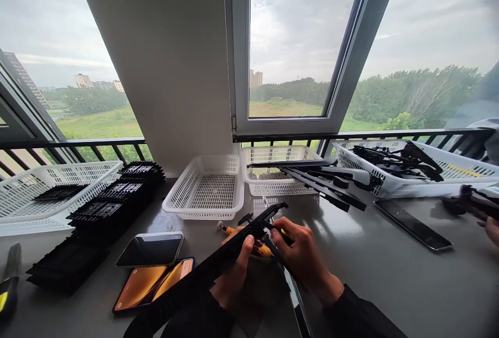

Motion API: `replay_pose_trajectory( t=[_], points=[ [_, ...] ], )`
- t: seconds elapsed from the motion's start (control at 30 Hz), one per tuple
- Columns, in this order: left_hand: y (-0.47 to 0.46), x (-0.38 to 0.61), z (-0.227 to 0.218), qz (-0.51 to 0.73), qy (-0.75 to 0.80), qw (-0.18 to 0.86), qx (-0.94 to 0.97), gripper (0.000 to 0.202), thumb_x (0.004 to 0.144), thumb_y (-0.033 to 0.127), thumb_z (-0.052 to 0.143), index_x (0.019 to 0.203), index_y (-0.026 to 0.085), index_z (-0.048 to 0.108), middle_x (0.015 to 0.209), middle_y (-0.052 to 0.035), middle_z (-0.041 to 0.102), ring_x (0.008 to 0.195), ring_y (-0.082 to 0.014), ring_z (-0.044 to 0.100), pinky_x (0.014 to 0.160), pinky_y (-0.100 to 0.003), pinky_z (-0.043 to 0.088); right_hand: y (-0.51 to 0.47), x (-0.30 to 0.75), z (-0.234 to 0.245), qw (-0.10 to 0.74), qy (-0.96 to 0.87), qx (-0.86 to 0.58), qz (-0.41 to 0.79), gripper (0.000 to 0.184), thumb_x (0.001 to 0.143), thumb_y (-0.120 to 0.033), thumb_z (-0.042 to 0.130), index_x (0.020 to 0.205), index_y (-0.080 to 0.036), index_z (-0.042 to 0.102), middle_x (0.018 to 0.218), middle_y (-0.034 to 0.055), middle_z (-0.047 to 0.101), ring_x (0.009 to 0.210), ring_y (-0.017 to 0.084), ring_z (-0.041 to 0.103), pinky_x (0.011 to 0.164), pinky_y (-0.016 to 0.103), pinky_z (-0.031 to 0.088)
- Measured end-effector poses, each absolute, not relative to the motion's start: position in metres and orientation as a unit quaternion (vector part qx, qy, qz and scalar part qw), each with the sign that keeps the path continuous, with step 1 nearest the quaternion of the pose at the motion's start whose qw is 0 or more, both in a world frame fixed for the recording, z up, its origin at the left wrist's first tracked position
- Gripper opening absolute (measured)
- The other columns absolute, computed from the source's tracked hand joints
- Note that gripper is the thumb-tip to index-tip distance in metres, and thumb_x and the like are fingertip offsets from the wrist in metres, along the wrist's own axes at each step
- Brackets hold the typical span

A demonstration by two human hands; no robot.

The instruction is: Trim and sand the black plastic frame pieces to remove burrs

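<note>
Grey tabletop (pixel 390 286) stretches right (white baskets (pixel 212 214) line far edge); left hand (pixel 236 273) pinching long black part (pixel 202 273), right hand (pixel 306 255): grip unclear.

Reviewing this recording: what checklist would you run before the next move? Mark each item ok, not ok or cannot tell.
1. Left hand gripping the long black part: ok.
2. Right hand at the part's upper end: ok.
3. What the right fingertips pinch: cannot tell; the contact is partly hidden.
4. Orange-handled tool in full view: not ok; the hands and part cover some of it.
5. Long part not touching the gold-screen phone: cannot tell; they overlap in this view.
6. Co-worker's hand apart from both hands: ok, at the right edge.
</note>
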State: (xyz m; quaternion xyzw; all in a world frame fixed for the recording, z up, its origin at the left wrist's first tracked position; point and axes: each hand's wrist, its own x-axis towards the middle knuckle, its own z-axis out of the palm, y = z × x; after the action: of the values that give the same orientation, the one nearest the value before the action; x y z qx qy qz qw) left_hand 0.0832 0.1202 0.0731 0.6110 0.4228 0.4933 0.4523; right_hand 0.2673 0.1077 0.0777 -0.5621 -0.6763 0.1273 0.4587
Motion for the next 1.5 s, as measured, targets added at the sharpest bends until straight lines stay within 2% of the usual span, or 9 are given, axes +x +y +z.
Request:
replay_pose_trajectory(
  t=[0.13, 0.3, 0.47, 0.7, 0.87, 1.07, 1.27, 1.5],
  points=[
    [0.121, 0.084, 0.080, 0.494, 0.420, 0.470, 0.599, 0.028, 0.097, 0.046, 0.061, 0.096, 0.021, 0.072, 0.080, -0.0016, 0.078, 0.076, -0.0225, 0.076, 0.075, -0.036, 0.064, 0.107, 0.264, 0.077, 0.447, -0.692, -0.555, 0.118, 0.023, 0.100, -0.034, 0.055, 0.085, -0.022, 0.068, 0.068, -0.0014, 0.069, 0.060, 0.015, 0.063, 0.061, 0.024, 0.042],
    [0.123, 0.089, 0.073, 0.520, 0.414, 0.447, 0.598, 0.028, 0.095, 0.041, 0.063, 0.109, 0.019, 0.073, 0.088, -0.0037, 0.081, 0.080, -0.0221, 0.077, 0.076, -0.033, 0.062, 0.109, 0.263, 0.072, 0.459, -0.668, -0.567, 0.150, 0.024, 0.102, -0.037, 0.055, 0.090, -0.022, 0.069, 0.068, -0.0017, 0.070, 0.059, 0.015, 0.063, 0.059, 0.024, 0.042],
    [0.125, 0.090, 0.065, 0.527, 0.401, 0.423, 0.618, 0.029, 0.096, 0.038, 0.062, 0.114, 0.019, 0.074, 0.099, -0.0060, 0.082, 0.089, -0.0235, 0.078, 0.080, -0.033, 0.062, 0.108, 0.263, 0.073, 0.446, -0.667, -0.577, 0.154, 0.026, 0.102, -0.040, 0.055, 0.090, -0.022, 0.069, 0.067, -0.0021, 0.068, 0.058, 0.015, 0.062, 0.060, 0.025, 0.041],
    [0.124, 0.088, 0.064, 0.509, 0.412, 0.401, 0.640, 0.032, 0.098, 0.039, 0.060, 0.117, 0.017, 0.074, 0.095, -0.0073, 0.082, 0.083, -0.0239, 0.078, 0.076, -0.033, 0.063, 0.108, 0.264, 0.076, 0.441, -0.676, -0.571, 0.150, 0.026, 0.100, -0.037, 0.056, 0.083, -0.022, 0.070, 0.065, -0.0024, 0.067, 0.058, 0.015, 0.060, 0.059, 0.025, 0.039],
    [0.123, 0.090, 0.059, 0.509, 0.418, 0.356, 0.663, 0.034, 0.098, 0.036, 0.058, 0.123, 0.018, 0.073, 0.097, -0.0067, 0.082, 0.087, -0.0241, 0.077, 0.085, -0.035, 0.062, 0.109, 0.264, 0.074, 0.450, -0.657, -0.584, 0.157, 0.027, 0.101, -0.038, 0.055, 0.083, -0.022, 0.069, 0.066, -0.0019, 0.068, 0.060, 0.016, 0.063, 0.061, 0.025, 0.041],
    [0.122, 0.091, 0.057, 0.519, 0.425, 0.357, 0.650, 0.033, 0.099, 0.040, 0.059, 0.124, 0.023, 0.072, 0.095, -0.0034, 0.082, 0.079, -0.0202, 0.077, 0.079, -0.033, 0.063, 0.106, 0.259, 0.074, 0.472, -0.658, -0.566, 0.156, 0.026, 0.101, -0.039, 0.055, 0.088, -0.022, 0.070, 0.071, -0.0004, 0.071, 0.062, 0.016, 0.064, 0.061, 0.025, 0.044],
    [0.122, 0.091, 0.057, 0.518, 0.425, 0.365, 0.647, 0.035, 0.098, 0.039, 0.059, 0.124, 0.019, 0.071, 0.093, -0.0067, 0.081, 0.079, -0.0223, 0.077, 0.079, -0.035, 0.062, 0.105, 0.256, 0.075, 0.458, -0.656, -0.583, 0.141, 0.027, 0.101, -0.039, 0.055, 0.087, -0.022, 0.070, 0.069, -0.0011, 0.071, 0.060, 0.016, 0.064, 0.060, 0.025, 0.043],
    [0.120, 0.093, 0.059, 0.539, 0.428, 0.354, 0.634, 0.036, 0.099, 0.044, 0.059, 0.125, 0.021, 0.069, 0.091, -0.0040, 0.082, 0.074, -0.0200, 0.076, 0.076, -0.032, 0.062, 0.104, 0.258, 0.073, 0.455, -0.671, -0.566, 0.147, 0.024, 0.100, -0.038, 0.056, 0.087, -0.022, 0.068, 0.070, -0.0017, 0.071, 0.062, 0.015, 0.065, 0.063, 0.025, 0.043]
  ],
)
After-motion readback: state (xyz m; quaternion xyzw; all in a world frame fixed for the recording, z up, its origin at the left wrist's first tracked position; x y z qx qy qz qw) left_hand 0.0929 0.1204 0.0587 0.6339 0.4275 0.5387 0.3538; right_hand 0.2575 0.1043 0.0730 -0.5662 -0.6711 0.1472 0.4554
